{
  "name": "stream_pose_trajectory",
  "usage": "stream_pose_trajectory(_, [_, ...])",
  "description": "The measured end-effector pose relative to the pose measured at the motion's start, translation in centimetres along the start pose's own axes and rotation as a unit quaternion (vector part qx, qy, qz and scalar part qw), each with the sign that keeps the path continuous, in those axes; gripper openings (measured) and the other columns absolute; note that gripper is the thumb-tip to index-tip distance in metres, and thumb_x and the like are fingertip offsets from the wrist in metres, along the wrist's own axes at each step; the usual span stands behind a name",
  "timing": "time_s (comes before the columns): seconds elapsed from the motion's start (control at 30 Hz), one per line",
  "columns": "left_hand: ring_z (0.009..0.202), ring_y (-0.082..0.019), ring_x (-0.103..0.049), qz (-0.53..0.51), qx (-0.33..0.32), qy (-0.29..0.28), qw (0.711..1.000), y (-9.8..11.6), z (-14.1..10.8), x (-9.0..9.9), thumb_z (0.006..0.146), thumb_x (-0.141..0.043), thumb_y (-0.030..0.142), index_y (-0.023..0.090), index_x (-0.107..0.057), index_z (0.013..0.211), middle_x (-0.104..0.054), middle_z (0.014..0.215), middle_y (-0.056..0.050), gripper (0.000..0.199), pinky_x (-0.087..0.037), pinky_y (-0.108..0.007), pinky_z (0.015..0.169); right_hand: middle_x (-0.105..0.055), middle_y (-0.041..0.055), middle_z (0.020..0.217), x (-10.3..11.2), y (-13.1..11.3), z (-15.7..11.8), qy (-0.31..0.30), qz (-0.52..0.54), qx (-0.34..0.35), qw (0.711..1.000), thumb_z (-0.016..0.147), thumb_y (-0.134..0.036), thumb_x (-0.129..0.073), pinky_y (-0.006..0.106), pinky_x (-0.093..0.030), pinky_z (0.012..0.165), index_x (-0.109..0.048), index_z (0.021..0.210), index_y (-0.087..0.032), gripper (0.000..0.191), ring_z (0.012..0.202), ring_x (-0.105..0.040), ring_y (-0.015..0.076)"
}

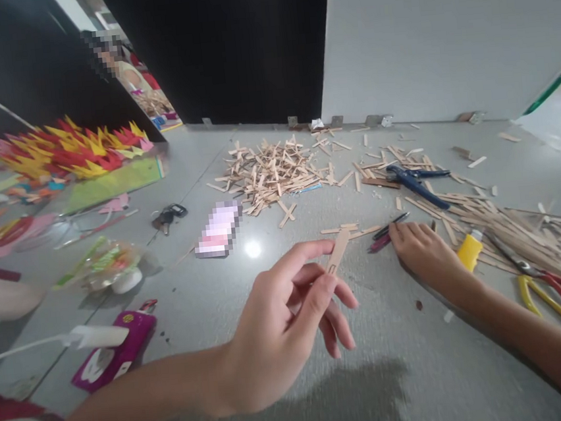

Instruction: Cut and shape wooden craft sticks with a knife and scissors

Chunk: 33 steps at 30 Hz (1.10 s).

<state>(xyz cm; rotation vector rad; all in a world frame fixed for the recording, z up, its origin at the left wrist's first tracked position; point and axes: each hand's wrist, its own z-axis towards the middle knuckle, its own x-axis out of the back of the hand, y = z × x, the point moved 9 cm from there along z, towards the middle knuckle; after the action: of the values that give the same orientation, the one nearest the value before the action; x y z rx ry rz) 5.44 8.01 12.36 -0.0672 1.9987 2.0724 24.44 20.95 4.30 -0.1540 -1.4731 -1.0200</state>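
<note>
My left hand is closed, pinching a short, flat wooden stick between thumb and fingers. A small dark rectangular mark shows near the stick's lower end. My right hand rests low on the grey surface, fingers curled down at a purple pen; their tips are partly hidden. Beside it lies a black pen. A yellow tool handle is just right of that hand. Several loose sticks lie behind the left hand.
Behind are a pile of cut sticks, blue-handled pliers and a phone. Long strips and red-and-yellow-handled pliers lie right. Keys, a purple box and folded paper sit left. A person is beyond the panels.
</note>
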Motion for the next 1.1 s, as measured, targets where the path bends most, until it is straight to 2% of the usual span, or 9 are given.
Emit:
stream_pose_trajectory(0.23, [0.062,-0.009,-0.074,0.032,-0.041,0.024,0.998,0.6,-0.4,0.1,0.114,-0.055,0.030,0.024,-0.060,0.131,-0.071,0.091,0.001,0.019,-0.060,-0.015,0.054,-0.071,0.0147,0.084,1.2,-0.8,-0.2,0.062,-0.034,0.025,0.997,0.095,0.004,-0.047,0.036,-0.049,0.073,-0.073,0.095,-0.008,0.029,0.078,-0.066,0.0283])
stream_pose_trajectory(0.4, [0.062,-0.008,-0.075,0.051,-0.054,0.031,0.997,0.5,-0.4,0.2,0.114,-0.054,0.025,0.025,-0.060,0.128,-0.072,0.089,0.002,0.016,-0.060,-0.014,0.055,-0.071,0.0147,0.084,1.3,-0.8,-0.3,0.085,-0.038,0.038,0.995,0.096,0.004,-0.046,0.036,-0.046,0.072,-0.073,0.095,-0.008,0.030,0.077,-0.064,0.0274])
stream_pose_trajectory(0.6, [0.064,-0.011,-0.077,0.097,-0.063,0.041,0.992,0.8,-0.5,0.4,0.114,-0.052,0.024,0.023,-0.060,0.129,-0.074,0.089,0.000,0.017,-0.059,-0.016,0.053,-0.072,0.0125,0.090,2.0,-1.5,-0.1,0.145,0.026,0.128,0.981,0.098,0.001,-0.047,0.036,-0.046,0.077,-0.070,0.102,-0.011,0.027,0.083,-0.064,0.0261])
stream_pose_trajectory(0.7, [0.069,-0.011,-0.077,0.158,-0.090,0.074,0.980,0.6,-0.1,1.0,0.112,-0.055,0.023,0.021,-0.059,0.126,-0.077,0.086,-0.001,0.015,-0.054,-0.014,0.051,-0.071,0.0131,0.090,2.5,-1.1,-0.1,0.159,0.066,0.103,0.980,0.100,-0.002,-0.043,0.036,-0.048,0.075,-0.066,0.103,-0.013,0.026,0.082,-0.065,0.0265])
stream_pose_trajectory(0.77, [0.064,-0.010,-0.074,0.166,-0.108,0.098,0.975,-0.6,0.7,1.7,0.112,-0.053,0.025,0.021,-0.056,0.122,-0.077,0.087,-0.002,0.011,-0.050,-0.013,0.047,-0.069,0.0113,0.089,2.9,-0.7,-0.2,0.160,0.169,0.054,0.971,0.103,-0.006,-0.041,0.034,-0.049,0.069,-0.061,0.104,-0.015,0.023,0.075,-0.064,0.0237])
stream_pose_trajectory(0.83, [0.059,-0.010,-0.072,0.143,-0.108,0.101,0.979,-2.9,2.0,2.5,0.113,-0.052,0.032,0.021,-0.051,0.118,-0.075,0.087,-0.002,0.012,-0.048,-0.014,0.044,-0.066,0.0045,0.080,3.1,-0.8,-0.7,0.149,0.308,0.010,0.940,0.106,-0.011,-0.039,0.029,-0.048,0.060,-0.056,0.107,-0.018,0.019,0.062,-0.061,0.0186])
stream_pose_trajectory(0.9, [0.063,-0.014,-0.075,0.104,-0.092,0.100,0.985,-5.8,3.4,3.3,0.112,-0.054,0.043,0.022,-0.046,0.119,-0.072,0.085,-0.002,0.024,-0.049,-0.015,0.040,-0.063,-0.0014,0.073,3.2,-1.8,-1.3,0.139,0.403,-0.003,0.905,0.107,-0.012,-0.037,0.026,-0.046,0.054,-0.054,0.112,-0.019,0.018,0.052,-0.058,0.0151])
stream_pose_trajectory(1.0, [0.075,-0.017,-0.078,0.076,-0.076,0.126,0.986,-8.8,4.6,4.7,0.107,-0.062,0.048,0.021,-0.045,0.121,-0.068,0.086,0.000,0.035,-0.068,-0.025,0.059,-0.067,-0.0003,0.075,3.9,-3.7,-1.9,0.151,0.427,0.024,0.891,0.108,-0.012,-0.036,0.024,-0.047,0.053,-0.054,0.120,-0.018,0.022,0.052,-0.060,0.0139])
stream_pose_trajectory(1.1, [0.073,-0.016,-0.077,0.081,-0.060,0.086,0.991,-10.2,4.8,4.3,0.109,-0.059,0.043,0.018,-0.048,0.126,-0.068,0.087,-0.001,0.032,-0.069,-0.027,0.063,-0.071,0.0031,0.083,4.5,-4.8,-2.1,0.161,0.403,0.060,0.899,0.111,-0.015,-0.038,0.022,-0.049,0.052,-0.055,0.123,-0.017,0.021,0.056,-0.064,0.0136])
